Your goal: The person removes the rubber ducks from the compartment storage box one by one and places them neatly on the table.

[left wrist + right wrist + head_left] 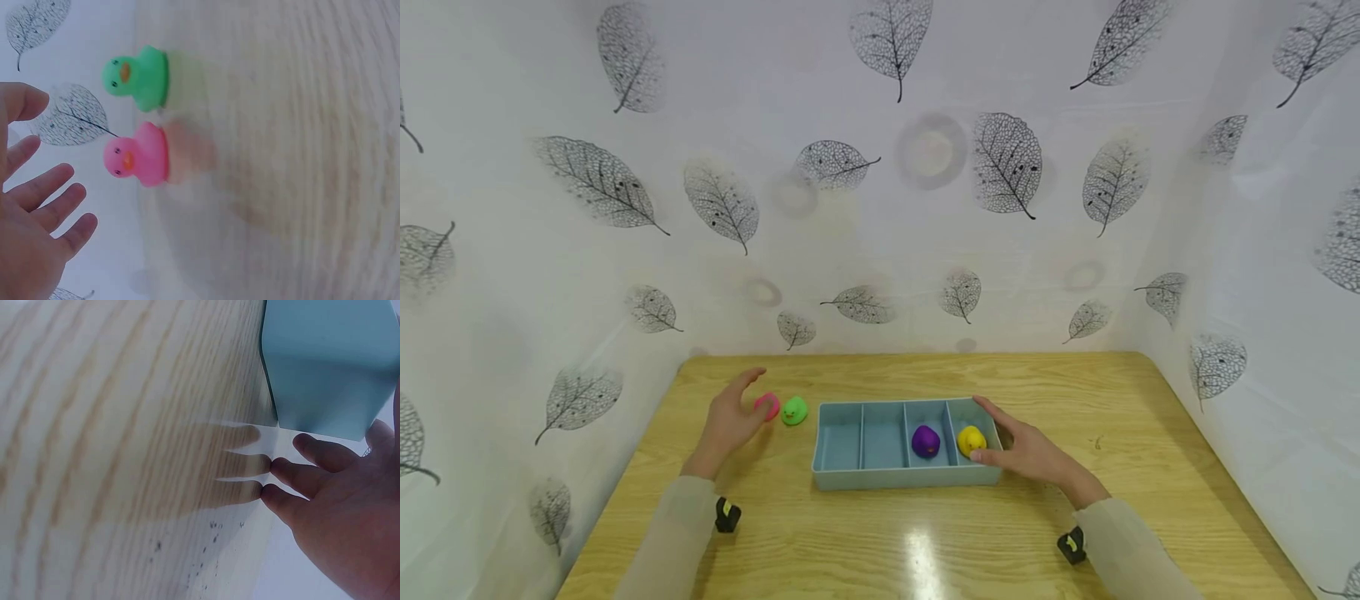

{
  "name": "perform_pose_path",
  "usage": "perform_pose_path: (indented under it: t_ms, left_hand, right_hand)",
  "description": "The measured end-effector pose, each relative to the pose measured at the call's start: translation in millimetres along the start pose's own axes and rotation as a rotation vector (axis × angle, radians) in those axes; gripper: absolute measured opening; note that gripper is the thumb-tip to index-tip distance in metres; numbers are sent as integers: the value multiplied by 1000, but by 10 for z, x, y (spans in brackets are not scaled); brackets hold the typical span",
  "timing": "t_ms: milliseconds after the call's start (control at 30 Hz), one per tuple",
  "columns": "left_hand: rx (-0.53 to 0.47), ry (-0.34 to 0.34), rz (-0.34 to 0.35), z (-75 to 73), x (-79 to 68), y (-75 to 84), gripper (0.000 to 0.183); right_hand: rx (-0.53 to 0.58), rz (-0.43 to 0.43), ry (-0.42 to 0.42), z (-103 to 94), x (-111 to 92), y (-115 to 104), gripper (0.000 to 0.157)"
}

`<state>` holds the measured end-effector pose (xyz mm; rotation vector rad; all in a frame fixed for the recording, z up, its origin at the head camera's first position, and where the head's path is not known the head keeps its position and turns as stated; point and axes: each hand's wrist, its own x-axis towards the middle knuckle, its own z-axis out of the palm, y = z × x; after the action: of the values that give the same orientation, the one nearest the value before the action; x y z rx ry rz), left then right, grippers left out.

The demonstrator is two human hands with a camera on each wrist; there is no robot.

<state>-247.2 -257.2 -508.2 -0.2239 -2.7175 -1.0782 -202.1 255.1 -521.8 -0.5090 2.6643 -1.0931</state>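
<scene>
My left hand (730, 423) is beside a pink rubber duck (145, 156), fingers spread and holding nothing; from the head its thumb overlaps the duck. Right next to the pink one stands a green rubber duck (794, 411). My right hand (1028, 450) spans the right end of a blue-grey divided box (906, 478). Its thumb lies over the front rim, in front of a yellow duck (972, 437) in the rightmost compartment. The other fingers (300, 477) extend loosely along the box's outer end. A purple duck (926, 442) occupies the compartment left of the yellow one.
The box stands mid-table on a wood-grain table (850, 542). White curtains with a leaf print (887, 233) enclose the back and both sides. A small black device (727, 515) sits at the left wrist, another black device (1072, 545) at the right.
</scene>
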Motion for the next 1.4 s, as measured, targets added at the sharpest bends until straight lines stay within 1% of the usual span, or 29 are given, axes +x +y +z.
perform_pose_path:
  t_ms: [33, 100, 200, 300, 400, 600, 700, 833, 900, 1033, 1167, 1233, 1400]
  left_hand:
    - [-7, 6, 9, -4, 6, 33, 55]
    - [-2, 27, 49, -6, 15, 110, 53]
    - [-9, 55, 121, 8, 31, 233, 53]
    - [-16, 66, 196, 43, 42, 353, 53]
    - [-34, 62, 249, 79, 40, 468, 52]
    - [-68, 46, 293, 139, 9, 660, 51]
    - [-80, 14, 317, 161, -9, 753, 52]
    - [-75, -31, 325, 202, -38, 855, 52]
    - [-65, -43, 324, 228, -56, 906, 52]
    - [-48, -67, 348, 282, -82, 989, 51]
    - [-46, -94, 398, 324, -100, 1061, 50]
    - [-49, -107, 424, 346, -102, 1100, 50]
    - [-71, -146, 452, 406, -94, 1191, 48]
  right_hand:
    - [2, 2, 0, 0, -1, -1, 95]
    - [4, 4, -2, 0, -2, -3, 96]
    - [3, 6, 1, -2, -3, -7, 96]
    - [-3, 7, 5, -2, -3, -9, 96]
    - [-3, 8, 3, 3, -3, -10, 97]
    - [17, 2, -3, 10, -6, -21, 96]
    - [16, -3, -1, 10, -11, -23, 96]
    - [8, -2, -1, 9, -16, -18, 96]
    - [7, -1, 0, 9, -16, -18, 95]
    - [15, -3, 0, 13, -17, -23, 95]
    - [19, 2, -5, 13, -17, -12, 95]
    - [12, 4, -3, 10, -15, -1, 95]
    - [6, 2, 4, 6, -9, 14, 94]
